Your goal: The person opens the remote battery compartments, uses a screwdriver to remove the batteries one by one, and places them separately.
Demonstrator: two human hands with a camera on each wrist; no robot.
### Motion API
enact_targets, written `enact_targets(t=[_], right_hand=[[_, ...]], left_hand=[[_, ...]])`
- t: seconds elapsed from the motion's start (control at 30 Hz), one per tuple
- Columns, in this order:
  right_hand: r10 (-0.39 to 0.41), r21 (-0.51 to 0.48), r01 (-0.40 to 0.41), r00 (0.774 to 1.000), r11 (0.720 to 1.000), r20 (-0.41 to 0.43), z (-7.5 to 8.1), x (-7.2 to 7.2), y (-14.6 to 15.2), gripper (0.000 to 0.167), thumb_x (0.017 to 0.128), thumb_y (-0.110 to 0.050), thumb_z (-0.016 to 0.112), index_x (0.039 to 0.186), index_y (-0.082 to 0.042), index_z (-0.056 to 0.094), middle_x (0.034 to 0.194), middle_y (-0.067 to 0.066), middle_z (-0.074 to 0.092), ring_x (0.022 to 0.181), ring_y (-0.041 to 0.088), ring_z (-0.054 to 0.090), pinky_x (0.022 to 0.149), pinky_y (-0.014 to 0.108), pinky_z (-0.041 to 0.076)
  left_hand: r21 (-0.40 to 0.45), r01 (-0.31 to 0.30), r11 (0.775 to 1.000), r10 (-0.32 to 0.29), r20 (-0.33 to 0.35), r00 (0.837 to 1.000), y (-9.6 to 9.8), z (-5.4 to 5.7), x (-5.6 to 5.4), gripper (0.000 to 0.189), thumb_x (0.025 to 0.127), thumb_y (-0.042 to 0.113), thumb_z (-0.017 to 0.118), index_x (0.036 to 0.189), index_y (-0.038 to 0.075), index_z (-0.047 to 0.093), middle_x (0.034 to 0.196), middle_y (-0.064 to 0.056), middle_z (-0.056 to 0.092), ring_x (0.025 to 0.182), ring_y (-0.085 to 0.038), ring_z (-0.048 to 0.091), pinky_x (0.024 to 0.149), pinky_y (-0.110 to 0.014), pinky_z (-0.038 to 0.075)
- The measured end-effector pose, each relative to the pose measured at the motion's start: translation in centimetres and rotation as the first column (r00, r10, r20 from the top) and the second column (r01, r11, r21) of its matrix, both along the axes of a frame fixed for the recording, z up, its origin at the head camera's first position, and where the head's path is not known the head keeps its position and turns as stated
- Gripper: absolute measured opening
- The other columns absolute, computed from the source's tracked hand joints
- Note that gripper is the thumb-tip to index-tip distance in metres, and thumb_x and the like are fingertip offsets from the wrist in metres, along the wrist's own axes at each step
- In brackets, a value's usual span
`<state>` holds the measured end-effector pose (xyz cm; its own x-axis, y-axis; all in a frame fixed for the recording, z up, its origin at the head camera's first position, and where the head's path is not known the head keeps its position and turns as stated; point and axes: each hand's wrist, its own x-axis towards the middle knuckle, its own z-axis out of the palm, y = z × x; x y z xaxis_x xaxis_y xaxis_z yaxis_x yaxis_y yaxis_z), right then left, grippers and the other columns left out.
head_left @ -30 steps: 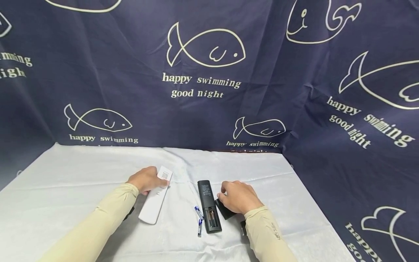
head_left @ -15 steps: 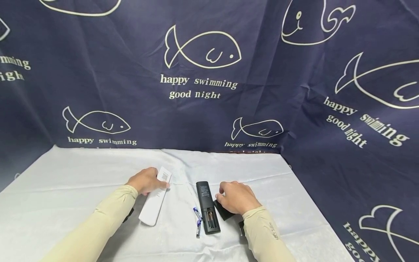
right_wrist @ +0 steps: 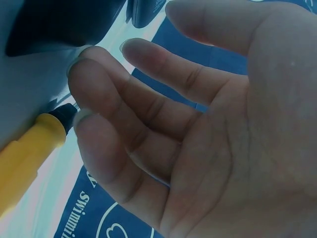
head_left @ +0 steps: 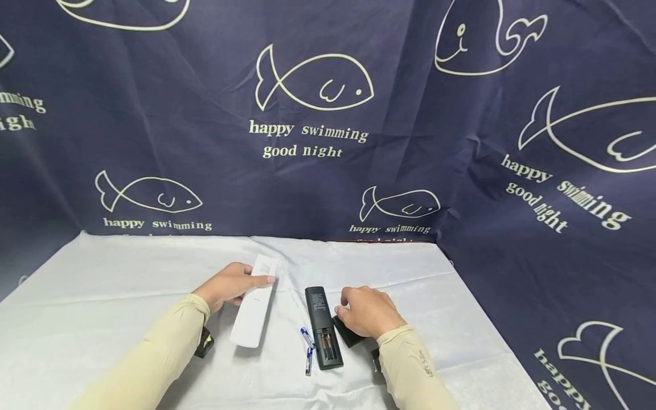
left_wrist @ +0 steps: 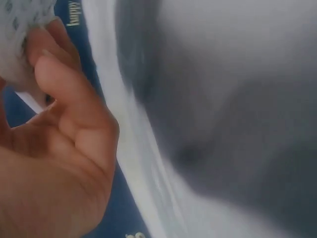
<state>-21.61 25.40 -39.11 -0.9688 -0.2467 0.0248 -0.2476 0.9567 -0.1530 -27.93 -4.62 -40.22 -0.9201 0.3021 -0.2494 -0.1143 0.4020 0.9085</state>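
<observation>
My left hand (head_left: 233, 287) grips a white remote control (head_left: 253, 319) near its top end, with the thumb across the face that bears a printed label. In the left wrist view its dotted side (left_wrist: 15, 29) shows at the curled fingers. A black remote (head_left: 319, 310) lies back up, its battery bay uncovered and copper-coloured batteries (head_left: 326, 344) inside. Two blue batteries (head_left: 308, 361) lie along its left side. My right hand (head_left: 370, 312) is over a flat black piece (head_left: 348, 335) beside that remote. The right wrist view shows its fingers loosely bent, with nothing between them.
A black object with a yellow-green patch (head_left: 204, 344) sits by the left sleeve. Beside the right hand lies a yellow handle with a black end (right_wrist: 32, 151). The white cloth (head_left: 128, 273) meets dark blue fish-print curtains (head_left: 287, 188) at the back and sides.
My left hand has moved slightly right and tilted up the white remote, and the black object by the left sleeve shows more. My right hand keeps its place beside the black remote.
</observation>
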Motion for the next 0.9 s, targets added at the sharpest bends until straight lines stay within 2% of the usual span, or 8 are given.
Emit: enact_targets(t=[0.1,0.23,0.37,0.5,0.6,0.7,0.9], right_hand=[[-0.002,0.003,0.002,1.000,1.000,0.004,-0.1,-0.1,-0.1,0.016,0.092,-0.035,0.067,0.093,-0.019,0.069,0.092,0.002,0.072,0.086,0.024,0.066,0.075,0.048,0.050],[0.001,0.000,-0.001,1.000,1.000,-0.001,0.0,-0.1,-0.3,0.016,0.092,-0.035,0.067,0.094,-0.019,0.069,0.093,0.001,0.072,0.086,0.024,0.066,0.075,0.048,0.050],[0.005,0.000,-0.005,1.000,1.000,-0.006,0.1,0.0,-0.4,0.017,0.092,-0.034,0.067,0.095,-0.018,0.070,0.093,0.002,0.072,0.085,0.024,0.066,0.075,0.048,0.051],[0.008,0.006,-0.007,1.000,1.000,-0.011,0.0,0.1,-0.4,0.016,0.092,-0.034,0.067,0.094,-0.018,0.069,0.091,0.001,0.072,0.084,0.024,0.066,0.074,0.047,0.051],[0.011,0.006,-0.011,1.000,1.000,-0.024,0.0,0.2,-0.4,0.016,0.092,-0.034,0.068,0.094,-0.018,0.069,0.091,0.002,0.072,0.084,0.024,0.066,0.073,0.047,0.051],[0.009,0.007,-0.009,0.999,1.000,-0.031,-0.1,0.3,-0.3,0.017,0.092,-0.035,0.068,0.095,-0.018,0.070,0.092,0.002,0.072,0.085,0.024,0.067,0.073,0.047,0.051],[0.017,-0.001,-0.017,0.999,1.000,-0.035,-0.1,0.3,-0.4,0.017,0.092,-0.034,0.068,0.095,-0.017,0.070,0.091,0.001,0.072,0.084,0.024,0.067,0.073,0.047,0.051]], left_hand=[[0.084,0.014,0.996,-0.017,0.028,0.999,0.0,-0.4,0.1,0.039,0.090,0.041,0.074,0.096,0.004,0.067,0.077,-0.003,0.067,0.067,-0.015,0.064,0.062,-0.033,0.055],[0.189,-0.002,0.982,-0.013,0.079,0.997,0.2,-0.6,0.4,0.042,0.092,0.043,0.071,0.103,0.003,0.064,0.086,-0.007,0.069,0.075,-0.020,0.067,0.066,-0.037,0.056],[0.317,-0.020,0.948,-0.023,0.130,0.991,0.9,-0.3,0.9,0.044,0.093,0.040,0.070,0.112,0.002,0.060,0.089,-0.008,0.067,0.076,-0.021,0.066,0.065,-0.037,0.055],[0.410,-0.006,0.912,-0.046,0.117,0.992,1.6,-0.1,1.3,0.041,0.095,0.038,0.068,0.115,0.003,0.060,0.089,-0.005,0.067,0.077,-0.019,0.066,0.067,-0.036,0.055],[0.439,0.005,0.898,-0.049,0.089,0.995,2.1,-0.1,1.4,0.036,0.097,0.037,0.066,0.113,0.005,0.060,0.088,-0.003,0.069,0.077,-0.016,0.066,0.069,-0.033,0.054],[0.447,0.008,0.895,-0.048,0.079,0.996,2.5,-0.1,1.4,0.031,0.097,0.035,0.064,0.110,0.006,0.060,0.087,-0.002,0.070,0.076,-0.015,0.067,0.069,-0.031,0.053],[0.449,-0.001,0.894,-0.037,0.075,0.996,2.9,-0.3,1.3,0.033,0.097,0.033,0.064,0.112,0.004,0.061,0.099,-0.014,0.073,0.082,-0.018,0.070,0.071,-0.032,0.054]])
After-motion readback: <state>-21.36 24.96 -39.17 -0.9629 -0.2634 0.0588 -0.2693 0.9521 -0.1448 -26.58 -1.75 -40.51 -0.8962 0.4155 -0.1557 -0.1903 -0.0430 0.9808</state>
